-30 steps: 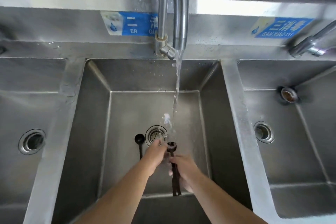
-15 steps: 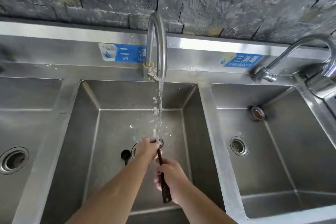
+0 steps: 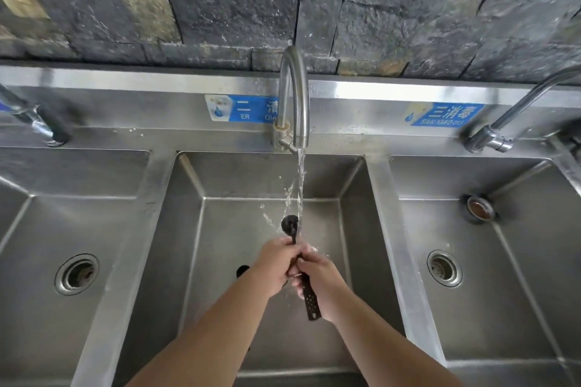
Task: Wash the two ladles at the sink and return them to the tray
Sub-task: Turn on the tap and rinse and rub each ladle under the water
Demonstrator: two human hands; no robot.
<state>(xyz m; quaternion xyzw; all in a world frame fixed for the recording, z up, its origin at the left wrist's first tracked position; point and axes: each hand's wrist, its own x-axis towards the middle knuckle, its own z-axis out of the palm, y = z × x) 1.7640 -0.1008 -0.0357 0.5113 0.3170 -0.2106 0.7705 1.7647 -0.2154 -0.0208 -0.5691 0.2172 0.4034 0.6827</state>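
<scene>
A dark ladle (image 3: 309, 298) is held over the middle sink basin (image 3: 220, 229), its small round bowl (image 3: 289, 224) pointing away from me beside the running water stream (image 3: 300, 192). My right hand (image 3: 317, 280) grips the perforated handle. My left hand (image 3: 273, 264) is closed around the shaft just below the bowl. The second dark ladle (image 3: 242, 270) lies on the basin floor, mostly hidden behind my left wrist. No tray is in view.
The middle faucet (image 3: 294, 97) arches over the basin and runs. Left basin (image 3: 75, 273) and right basin (image 3: 445, 267) flank it, each with a drain. Other faucets stand at far left (image 3: 37, 126) and right (image 3: 509, 116). A dark stone wall rises behind.
My view has tilted up, showing more wall. The ladle's bowl now shows beyond my left hand, which has slid down onto the shaft. Water keeps running.
</scene>
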